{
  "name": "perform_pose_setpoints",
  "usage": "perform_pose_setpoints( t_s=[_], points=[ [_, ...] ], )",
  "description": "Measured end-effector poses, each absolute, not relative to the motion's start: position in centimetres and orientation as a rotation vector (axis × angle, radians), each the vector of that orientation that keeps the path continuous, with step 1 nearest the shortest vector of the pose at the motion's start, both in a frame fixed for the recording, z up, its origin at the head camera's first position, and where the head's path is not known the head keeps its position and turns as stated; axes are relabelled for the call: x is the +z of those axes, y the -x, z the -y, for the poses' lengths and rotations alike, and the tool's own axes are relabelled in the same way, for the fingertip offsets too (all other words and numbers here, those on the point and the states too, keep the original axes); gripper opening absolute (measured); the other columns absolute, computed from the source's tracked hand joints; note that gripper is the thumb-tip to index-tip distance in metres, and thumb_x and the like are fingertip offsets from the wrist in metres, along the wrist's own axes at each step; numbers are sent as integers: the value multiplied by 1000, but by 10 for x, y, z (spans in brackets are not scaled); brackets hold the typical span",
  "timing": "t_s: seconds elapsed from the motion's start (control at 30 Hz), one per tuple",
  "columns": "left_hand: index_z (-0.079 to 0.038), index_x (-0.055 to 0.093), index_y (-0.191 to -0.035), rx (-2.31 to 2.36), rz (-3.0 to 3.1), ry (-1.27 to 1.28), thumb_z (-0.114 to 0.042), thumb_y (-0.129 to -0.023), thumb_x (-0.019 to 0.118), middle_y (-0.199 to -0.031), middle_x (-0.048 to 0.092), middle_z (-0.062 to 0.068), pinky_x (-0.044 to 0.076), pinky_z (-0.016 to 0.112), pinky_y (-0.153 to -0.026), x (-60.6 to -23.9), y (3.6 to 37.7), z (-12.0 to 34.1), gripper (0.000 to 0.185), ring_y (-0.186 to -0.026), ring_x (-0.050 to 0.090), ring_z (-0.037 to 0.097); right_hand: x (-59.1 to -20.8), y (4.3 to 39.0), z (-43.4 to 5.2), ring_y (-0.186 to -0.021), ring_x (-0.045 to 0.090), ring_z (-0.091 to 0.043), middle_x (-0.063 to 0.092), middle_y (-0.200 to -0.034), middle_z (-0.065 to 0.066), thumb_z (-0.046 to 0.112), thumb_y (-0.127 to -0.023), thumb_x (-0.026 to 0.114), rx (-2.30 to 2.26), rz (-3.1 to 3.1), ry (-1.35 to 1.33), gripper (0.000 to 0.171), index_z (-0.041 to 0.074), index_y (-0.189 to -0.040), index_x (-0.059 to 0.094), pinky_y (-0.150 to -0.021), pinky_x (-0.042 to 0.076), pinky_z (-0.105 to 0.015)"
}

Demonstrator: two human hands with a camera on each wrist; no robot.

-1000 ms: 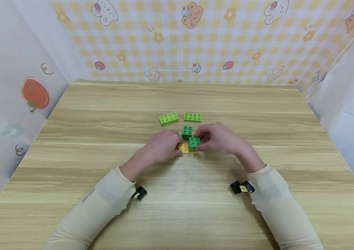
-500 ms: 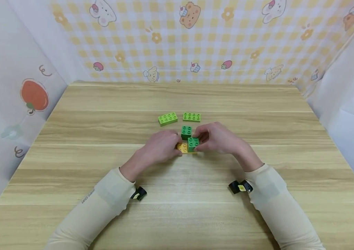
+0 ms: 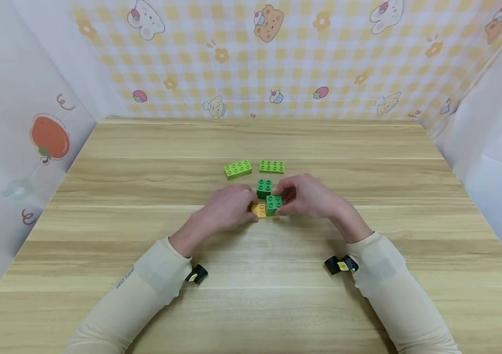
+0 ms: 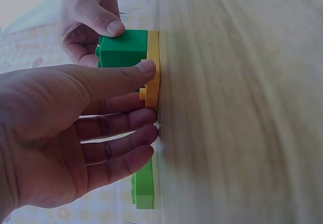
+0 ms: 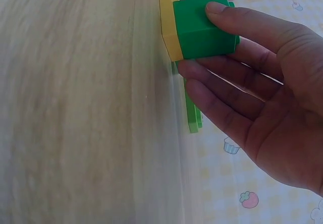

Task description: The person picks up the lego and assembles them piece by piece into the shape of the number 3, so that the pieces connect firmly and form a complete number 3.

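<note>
On the wooden bench [image 3: 251, 305], the right hand [image 3: 310, 196] pinches a small dark green plastic brick [image 3: 273, 203] seated on a flat yellow plastic plate [image 3: 259, 210], which the left hand [image 3: 226, 209] steadies with thumb and fingertips; pressing straight down should seat it squarely.

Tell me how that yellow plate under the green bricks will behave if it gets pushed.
The yellow plate looks like rigid plastic, so probably stiff. Thin and flat on the wooden table, it should slide, not tip. The left hand steadies it beside the dark green brick.
</note>
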State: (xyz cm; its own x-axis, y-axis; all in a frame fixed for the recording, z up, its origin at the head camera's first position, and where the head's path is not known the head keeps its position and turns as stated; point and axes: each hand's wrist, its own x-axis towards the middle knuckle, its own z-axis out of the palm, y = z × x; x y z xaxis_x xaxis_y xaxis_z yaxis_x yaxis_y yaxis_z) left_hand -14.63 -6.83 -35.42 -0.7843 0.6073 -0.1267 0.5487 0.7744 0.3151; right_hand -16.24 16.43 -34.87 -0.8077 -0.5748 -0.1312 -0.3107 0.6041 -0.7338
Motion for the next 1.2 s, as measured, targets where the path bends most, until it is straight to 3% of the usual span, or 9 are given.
perform_pose_setpoints(
  t_s=[0.3,0.47,0.53,0.63,0.8,1.2],
  points=[
    [-10,79,-101,457,-2692,-894,-30,-94,82,-86,65,-1,44,30,-72,-351,149,72,21,-80,54,16,-351,164,-167,-91,72,-15,77,-100,-5,10,-84,89,-1034,-2470,729,28,5,-108,75,-83,62,-33],
    [-14,78,-95,472,-2678,-876,-28,-96,79,-83,70,-4,46,29,-69,-346,154,77,14,-74,56,14,-349,163,-166,-90,72,-16,77,-99,-5,10,-83,90,-1021,-2478,737,29,6,-108,75,-82,61,-33],
    [-14,79,-99,455,-2688,-871,-29,-97,77,-87,74,-3,51,31,-70,-343,156,80,16,-74,61,14,-349,163,-166,-89,72,-16,77,-99,-5,10,-82,90,-1016,-2484,743,30,5,-108,75,-82,61,-32],
    [-10,80,-112,445,-2726,-844,-31,-98,75,-103,80,2,60,38,-81,-339,159,84,25,-90,73,18,-349,163,-167,-89,71,-15,77,-99,-5,10,-83,90,-1008,-2487,744,30,5,-109,75,-82,61,-32],
    [-5,75,-129,467,-2799,-761,-28,-98,74,-121,78,11,59,47,-96,-331,166,92,38,-113,73,28,-349,164,-168,-90,71,-15,76,-99,-5,12,-84,90,-998,-2488,741,31,5,-110,75,-83,61,-33],
    [-2,74,-129,535,-2888,-662,-31,-96,78,-120,76,14,58,48,-93,-332,178,101,44,-108,72,30,-348,163,-167,-90,71,-16,77,-100,-5,11,-84,90,-988,-2481,727,32,5,-111,75,-83,61,-32]
  ],
)
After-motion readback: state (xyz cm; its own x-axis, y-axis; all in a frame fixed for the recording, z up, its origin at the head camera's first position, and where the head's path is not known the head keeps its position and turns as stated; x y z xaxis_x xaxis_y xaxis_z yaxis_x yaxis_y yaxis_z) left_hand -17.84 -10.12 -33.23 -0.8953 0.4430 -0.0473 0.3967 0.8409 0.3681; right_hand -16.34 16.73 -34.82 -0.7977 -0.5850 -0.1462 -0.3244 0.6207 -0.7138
